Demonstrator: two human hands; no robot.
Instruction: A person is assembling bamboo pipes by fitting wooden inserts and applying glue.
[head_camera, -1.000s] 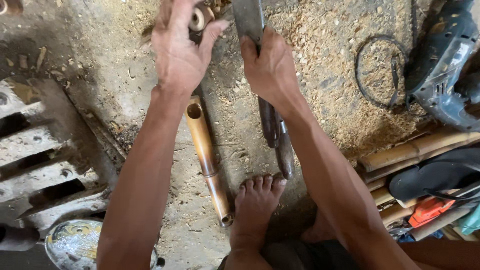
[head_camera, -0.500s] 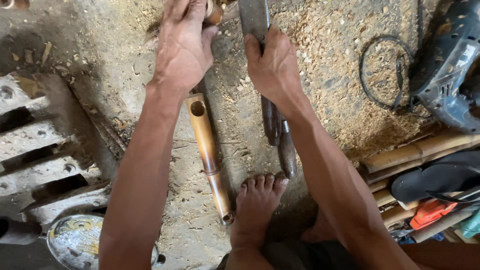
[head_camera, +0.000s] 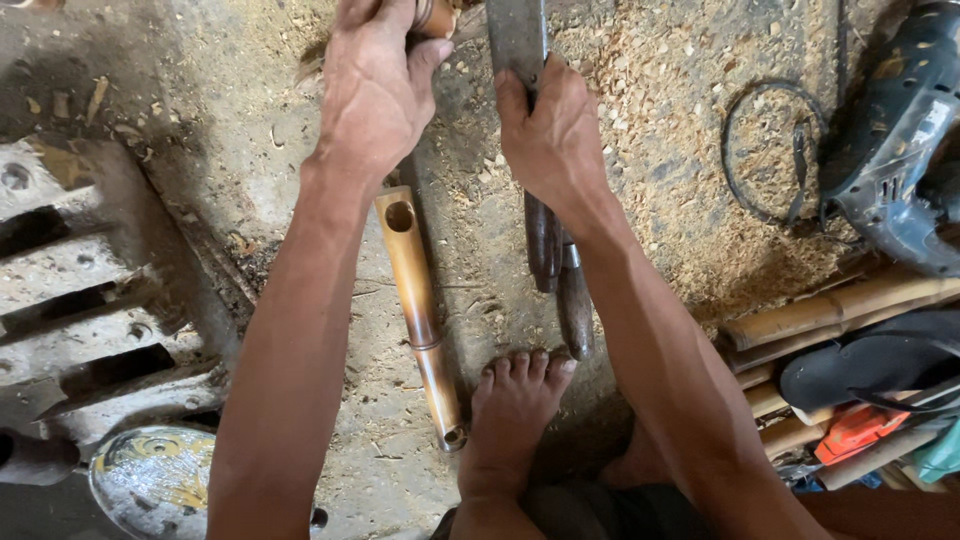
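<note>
Between your forearms a bamboo tube (head_camera: 418, 318) lies lengthwise, with your bare foot (head_camera: 512, 415) just beside its near end. Right of your right hand (head_camera: 550, 135), sawdust-covered floor (head_camera: 650, 110) lies open up to the cable loop (head_camera: 768, 150) and power tool (head_camera: 900, 150).

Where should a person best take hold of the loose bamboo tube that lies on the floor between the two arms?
Probably around the plain middle of the bamboo tube, from above with fingers across it. It lies flat on the sawdust floor, free between the left hand and the bare foot, so both long sides are open; its ends are hollow.
</note>
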